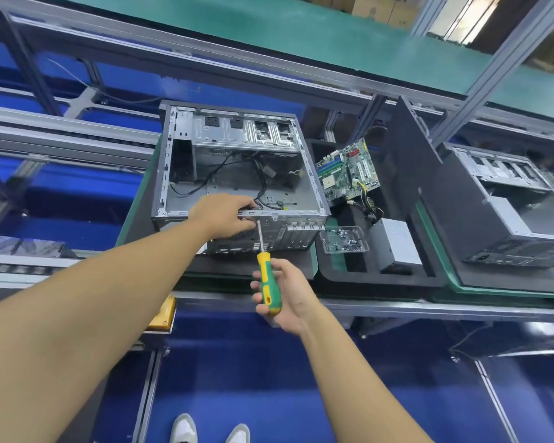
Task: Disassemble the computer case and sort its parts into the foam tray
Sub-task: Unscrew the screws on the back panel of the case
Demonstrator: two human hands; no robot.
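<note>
Left of centre in the frame, the left hand (223, 215) is curling over the near rim of the computer case (237, 167), its fingers gripping the edge, apparently bracing the case or a part behind its rear panel. The case is lying open-side-up at centre. Just below, the right hand (285, 292) is clenching the green-and-yellow screwdriver (265, 276), its shaft angling up to the rear panel, likely onto a screw. Right of centre, the foam tray (381, 276) is already holding the motherboard (346, 172), a clear screw box (344, 240) and the power supply (398, 244), keeping the parts sorted
</note>
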